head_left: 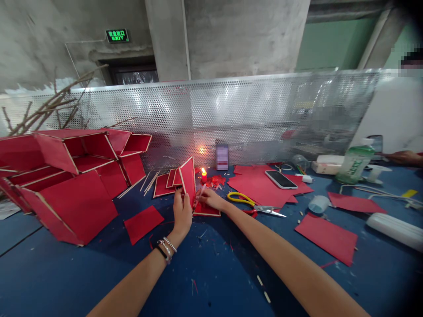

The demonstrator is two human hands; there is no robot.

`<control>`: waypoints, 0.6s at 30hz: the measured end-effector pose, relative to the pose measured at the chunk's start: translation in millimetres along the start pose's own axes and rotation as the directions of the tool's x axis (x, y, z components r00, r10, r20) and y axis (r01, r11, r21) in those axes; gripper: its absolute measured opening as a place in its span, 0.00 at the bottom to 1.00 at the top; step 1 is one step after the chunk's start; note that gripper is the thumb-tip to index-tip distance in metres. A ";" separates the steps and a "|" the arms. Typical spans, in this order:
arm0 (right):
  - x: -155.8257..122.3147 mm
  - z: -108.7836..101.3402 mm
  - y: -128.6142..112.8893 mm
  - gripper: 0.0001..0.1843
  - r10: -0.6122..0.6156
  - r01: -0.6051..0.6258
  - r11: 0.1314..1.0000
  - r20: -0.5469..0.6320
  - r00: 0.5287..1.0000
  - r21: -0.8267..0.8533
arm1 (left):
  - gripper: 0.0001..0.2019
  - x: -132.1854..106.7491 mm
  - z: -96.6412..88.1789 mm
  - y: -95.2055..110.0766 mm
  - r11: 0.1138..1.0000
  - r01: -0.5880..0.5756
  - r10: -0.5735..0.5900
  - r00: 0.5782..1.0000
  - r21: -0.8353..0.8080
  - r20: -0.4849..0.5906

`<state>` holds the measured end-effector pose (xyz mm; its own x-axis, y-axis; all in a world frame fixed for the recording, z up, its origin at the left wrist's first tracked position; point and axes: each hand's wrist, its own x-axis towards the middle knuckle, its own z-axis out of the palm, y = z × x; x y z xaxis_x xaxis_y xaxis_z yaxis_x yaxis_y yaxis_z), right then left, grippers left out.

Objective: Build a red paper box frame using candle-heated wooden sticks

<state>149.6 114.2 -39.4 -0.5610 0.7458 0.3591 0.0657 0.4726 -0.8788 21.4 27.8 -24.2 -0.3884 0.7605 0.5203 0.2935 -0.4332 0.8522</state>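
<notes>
My left hand (183, 209) is closed on a red panel (188, 178) edged with thin wooden sticks, which stands upright. Another stick-edged red panel (207, 210) lies flat against its base, under my right hand (211, 199). The right fingers are pinched around a thin, pale, translucent stick that looks like a glue stick (200, 191), beside the upright panel. Just behind my hands burns a red candle (204, 177), with red wax bits (216, 181) around it. Several stick-framed red panels (161, 186) lie left of the upright one.
Joined red boxes (79, 202) fill the left side, near loose sticks (150, 182) and red paper (143, 223). Rightward lie yellow-handled scissors (254, 206), red sheets (253, 185), a phone (280, 179) and a green bottle (355, 163). Another person's hand (405, 157) is far right. A perforated metal screen (257, 114) stands behind.
</notes>
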 end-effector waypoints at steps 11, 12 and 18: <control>3.2 -11.1 -0.8 0.19 0.290 -0.145 0.869 -0.250 0.924 0.473 | 0.11 -1.3 -0.4 7.7 1.000 -0.007 0.007 1.000 0.012 -0.017; 3.8 -14.6 -0.2 0.20 0.319 -0.123 0.849 -0.315 0.894 0.513 | 0.11 -1.3 -0.4 7.9 1.000 -0.004 0.005 1.000 0.014 -0.023; 5.9 -34.1 7.0 0.21 0.217 0.046 0.924 -0.621 0.753 0.379 | 0.12 -1.0 0.0 3.2 1.000 0.012 -0.013 1.000 -0.013 -0.028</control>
<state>174.9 137.9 -32.7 0.1046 0.9557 0.2753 -0.2777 0.2938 -0.9146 22.7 25.7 -22.0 -0.4163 0.7521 0.5109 0.2775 -0.4300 0.8591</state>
